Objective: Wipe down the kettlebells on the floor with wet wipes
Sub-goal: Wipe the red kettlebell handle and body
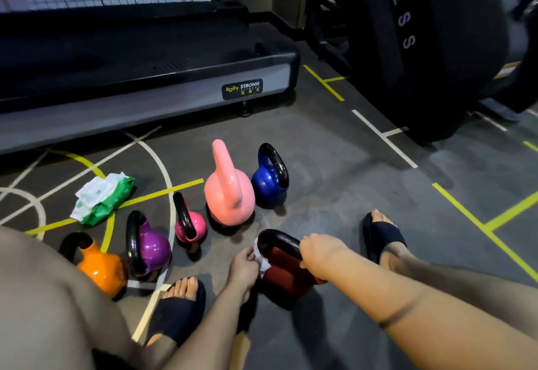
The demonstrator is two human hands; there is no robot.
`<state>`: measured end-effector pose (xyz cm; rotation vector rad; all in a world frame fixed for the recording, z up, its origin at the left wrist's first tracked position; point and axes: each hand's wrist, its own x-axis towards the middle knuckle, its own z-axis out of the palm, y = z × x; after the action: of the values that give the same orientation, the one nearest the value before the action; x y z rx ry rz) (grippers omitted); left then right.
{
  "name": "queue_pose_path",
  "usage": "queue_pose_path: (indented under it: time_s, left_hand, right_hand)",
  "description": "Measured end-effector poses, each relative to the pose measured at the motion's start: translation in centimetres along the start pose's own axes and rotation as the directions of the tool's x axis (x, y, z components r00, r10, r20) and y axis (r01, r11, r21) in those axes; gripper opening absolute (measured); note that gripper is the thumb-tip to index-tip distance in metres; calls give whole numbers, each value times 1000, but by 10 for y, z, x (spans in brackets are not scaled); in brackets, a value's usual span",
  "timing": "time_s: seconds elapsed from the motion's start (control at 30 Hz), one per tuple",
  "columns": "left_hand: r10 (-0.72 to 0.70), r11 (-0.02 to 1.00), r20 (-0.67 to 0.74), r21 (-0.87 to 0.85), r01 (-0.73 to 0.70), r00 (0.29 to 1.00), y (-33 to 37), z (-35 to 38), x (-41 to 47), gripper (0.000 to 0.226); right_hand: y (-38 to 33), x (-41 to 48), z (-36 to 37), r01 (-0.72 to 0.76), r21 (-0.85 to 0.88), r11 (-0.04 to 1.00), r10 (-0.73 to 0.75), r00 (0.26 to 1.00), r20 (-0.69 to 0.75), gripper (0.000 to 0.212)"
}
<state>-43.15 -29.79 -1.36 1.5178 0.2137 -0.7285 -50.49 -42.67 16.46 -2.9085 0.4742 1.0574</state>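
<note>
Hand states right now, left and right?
Left hand: pinching a wet wipe against the red kettlebell.
Right hand: closed around its black handle.

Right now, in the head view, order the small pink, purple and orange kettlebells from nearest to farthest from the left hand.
1. small pink kettlebell, just up and left of the left hand
2. purple kettlebell, farther left
3. orange kettlebell, farthest left, beside the knee

wipes pack (102, 199) L of KB row (190, 225) | treadmill (145, 78) behind — lone KB (286, 270) in front
</note>
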Motion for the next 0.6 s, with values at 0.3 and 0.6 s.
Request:
queue_pose_path:
  time_s: [0.3, 0.6]
  left_hand:
    - [263, 962, -186, 120, -244, 947, 17, 10, 4, 37]
    - [193, 952, -295, 288, -105, 936, 3, 17, 13, 30]
  right_hand:
    - [10, 13, 3, 7, 26, 1000, -5, 997, -76, 31]
    - [12, 14, 3, 47, -22, 999, -49, 996, -80, 28]
